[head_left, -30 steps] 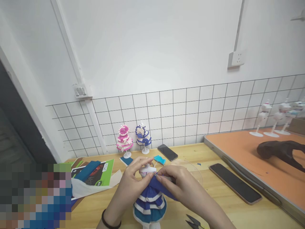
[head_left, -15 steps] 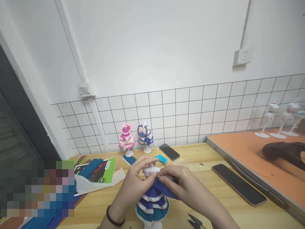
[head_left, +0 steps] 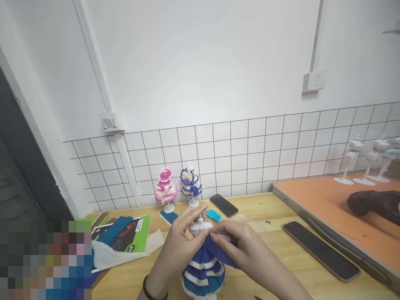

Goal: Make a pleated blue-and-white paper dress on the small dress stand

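A small white dress form (head_left: 201, 226) stands upright at the front of the table, wearing a tiered blue and white skirt (head_left: 203, 273). Around its left side and top curl the fingers of my left hand (head_left: 184, 237), the thumb pressed at the chest. My right hand (head_left: 242, 243) pinches the edge of a dark blue strip (head_left: 223, 252) with white trim, close to the form's right side. Part of that strip is hidden under my right fingers.
Two decorated forms, pink (head_left: 166, 189) and blue (head_left: 191, 183), stand near the wall. Phones (head_left: 223, 205) (head_left: 320, 250) lie behind and at right. Coloured sheets (head_left: 118, 231) cover the left. An orange board (head_left: 312, 200) holds white forms and a person's arm. Turquoise pleats (head_left: 213, 215) lie behind my hands.
The view has shifted slightly, so the table sits lower and the scissors are mostly out of frame. Both hands keep nearly the same grip on the form and strip.
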